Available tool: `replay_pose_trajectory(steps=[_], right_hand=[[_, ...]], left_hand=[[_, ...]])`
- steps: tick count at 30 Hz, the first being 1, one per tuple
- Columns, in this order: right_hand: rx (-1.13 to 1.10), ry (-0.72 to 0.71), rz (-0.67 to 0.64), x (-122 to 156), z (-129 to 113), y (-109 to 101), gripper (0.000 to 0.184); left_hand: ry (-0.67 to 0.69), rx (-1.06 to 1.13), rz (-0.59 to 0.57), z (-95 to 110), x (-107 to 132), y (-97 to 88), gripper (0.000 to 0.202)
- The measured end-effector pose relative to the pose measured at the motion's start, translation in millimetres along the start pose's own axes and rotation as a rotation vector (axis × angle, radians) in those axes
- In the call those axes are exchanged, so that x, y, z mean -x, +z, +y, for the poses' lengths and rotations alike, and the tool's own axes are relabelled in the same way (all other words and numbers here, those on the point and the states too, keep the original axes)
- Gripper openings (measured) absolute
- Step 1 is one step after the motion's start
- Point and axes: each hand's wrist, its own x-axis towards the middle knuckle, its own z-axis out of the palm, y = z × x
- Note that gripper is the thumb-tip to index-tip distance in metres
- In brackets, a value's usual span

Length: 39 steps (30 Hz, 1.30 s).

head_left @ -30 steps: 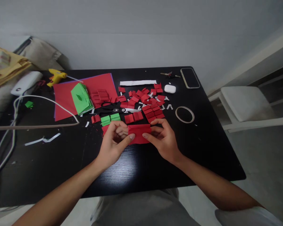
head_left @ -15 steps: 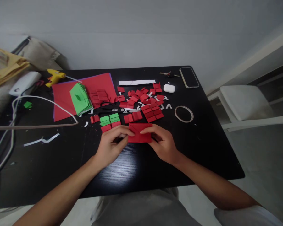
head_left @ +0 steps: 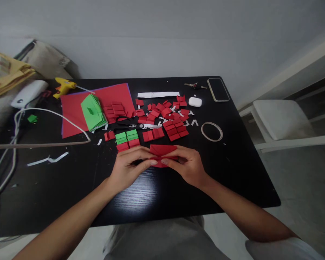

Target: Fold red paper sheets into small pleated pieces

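Observation:
Between my two hands is a piece of red paper (head_left: 162, 149), creased and bent along its middle, held just above the black table. My left hand (head_left: 130, 164) pinches its left side, thumb toward me and fingers behind. On the opposite side my right hand (head_left: 188, 164) pinches it the same way, the two thumbs close together. The fingers partly hide the lower fold. Just beyond my hands lie a red folded block (head_left: 175, 130), a green and red folded piece (head_left: 126, 137) and a smaller red folded piece (head_left: 153, 134). Scissors (head_left: 138, 126) rest behind these.
Loose red paper pieces (head_left: 165, 110) and white scraps are scattered farther back. A green paper stack (head_left: 92, 112) lies on red sheets (head_left: 119, 92). A yellow glue gun (head_left: 65, 86), a white cable (head_left: 48, 144), a tape ring (head_left: 211, 131), a white case (head_left: 195, 102) and a phone (head_left: 218, 89) surround them.
The red paper lay flatter before, facing me; now it is bent along the middle. Both thumbs have come onto its near side and moved closer together.

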Motion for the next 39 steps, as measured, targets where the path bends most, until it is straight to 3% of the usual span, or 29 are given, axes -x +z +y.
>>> replay_pose_trajectory(steps=[6,11,16,20,26,31,39], right_hand=[[-0.007,0.061,0.075,2,4,5,0.015],[-0.037,0.119,0.103,2,6,7,0.025],[-0.155,0.256,0.108,0,5,6,0.047],[-0.183,0.337,0.059,-3,5,2,0.043],[-0.160,0.396,0.028,-6,6,-2,0.037],[-0.143,0.376,0.018,-5,6,-1,0.035],[-0.111,0.368,0.029,-4,6,0,0.037]], left_hand=[[-0.136,0.039,0.176,1,2,8.3,0.013],[-0.242,0.127,0.195,2,1,15.2,0.014],[-0.314,0.239,0.215,1,0,19.1,0.021],[-0.352,0.308,0.245,-2,-1,19.1,0.030],[-0.429,0.331,0.222,-3,-2,16.8,0.039],[-0.591,0.418,0.102,-2,-2,16.8,0.050],[-0.566,0.418,0.099,-2,-3,16.4,0.045]])
